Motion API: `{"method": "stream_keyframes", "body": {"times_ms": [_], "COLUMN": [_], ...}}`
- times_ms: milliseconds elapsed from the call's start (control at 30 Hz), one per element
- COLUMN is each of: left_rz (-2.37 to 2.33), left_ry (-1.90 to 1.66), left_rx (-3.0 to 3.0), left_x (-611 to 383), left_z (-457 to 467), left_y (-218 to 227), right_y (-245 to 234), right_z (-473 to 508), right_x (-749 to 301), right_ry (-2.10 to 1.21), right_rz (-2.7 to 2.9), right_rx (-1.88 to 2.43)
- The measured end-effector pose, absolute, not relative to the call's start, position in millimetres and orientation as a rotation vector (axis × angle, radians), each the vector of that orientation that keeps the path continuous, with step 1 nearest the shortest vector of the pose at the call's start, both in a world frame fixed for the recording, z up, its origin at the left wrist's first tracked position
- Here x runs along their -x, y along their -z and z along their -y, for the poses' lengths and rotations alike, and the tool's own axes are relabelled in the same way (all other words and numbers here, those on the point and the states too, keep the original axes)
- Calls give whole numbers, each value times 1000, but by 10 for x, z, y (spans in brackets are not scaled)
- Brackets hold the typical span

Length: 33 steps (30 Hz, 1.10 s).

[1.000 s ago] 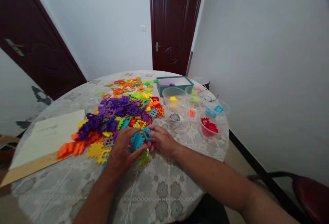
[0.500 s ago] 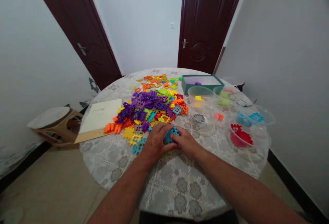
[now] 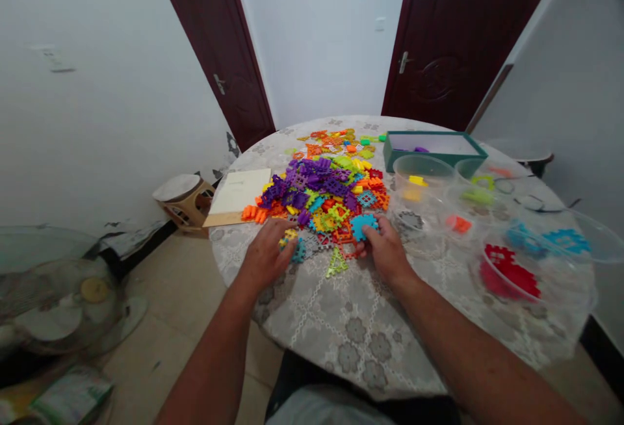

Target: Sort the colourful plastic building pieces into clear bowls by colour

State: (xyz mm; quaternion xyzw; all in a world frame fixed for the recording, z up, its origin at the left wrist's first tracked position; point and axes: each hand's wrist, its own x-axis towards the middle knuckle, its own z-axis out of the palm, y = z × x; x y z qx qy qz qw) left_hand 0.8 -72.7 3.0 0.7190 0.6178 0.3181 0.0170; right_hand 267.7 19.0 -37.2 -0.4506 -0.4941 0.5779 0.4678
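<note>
A heap of coloured plastic interlocking pieces [image 3: 324, 191] lies in the middle of a round table [image 3: 351, 334] with a patterned cloth. My right hand [image 3: 387, 253] is closed on a blue toothed piece [image 3: 363, 224] at the near edge of the heap. My left hand [image 3: 266, 257] rests palm down on the cloth with its fingers curled over a small blue and yellow piece [image 3: 294, 246]. A light green triangular piece [image 3: 336, 262] lies flat between the two hands.
Clear plastic bowls stand at the right: one with red pieces [image 3: 507, 275], one with blue [image 3: 560, 240], others with orange, yellow and green. A green box [image 3: 431, 147] sits behind them. A cream board [image 3: 238, 194] overhangs the left edge. A stool and a fan stand on the floor.
My hands were together on the blue piece; now they are apart, the right keeping the blue piece, the left moved left onto the small pieces. My head has turned left and down.
</note>
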Motion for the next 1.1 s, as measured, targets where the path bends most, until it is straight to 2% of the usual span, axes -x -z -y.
{"method": "stream_keyframes", "body": {"times_ms": [200,333,633,1100], "left_rz": [-2184,-2323,-2246,-2333], "left_ry": [-725,-802,-1010,-1054], "left_rx": [-2181,-2162,-2048,-1970], "left_x": [-213,-313,-207,-176], "left_z": [1008,974,932,899], "left_y": [350,485,529,550], "right_y": [404,442,497,530], "right_z": [-199,-206,-247,-260], "right_x": [-2642,-2613,-2600,-2572], "right_ry": [-1391,-1360,-1361,-1303], "right_rz": [1241,1321,1360,1423], "right_rx": [1111,1140,1142,1178]}}
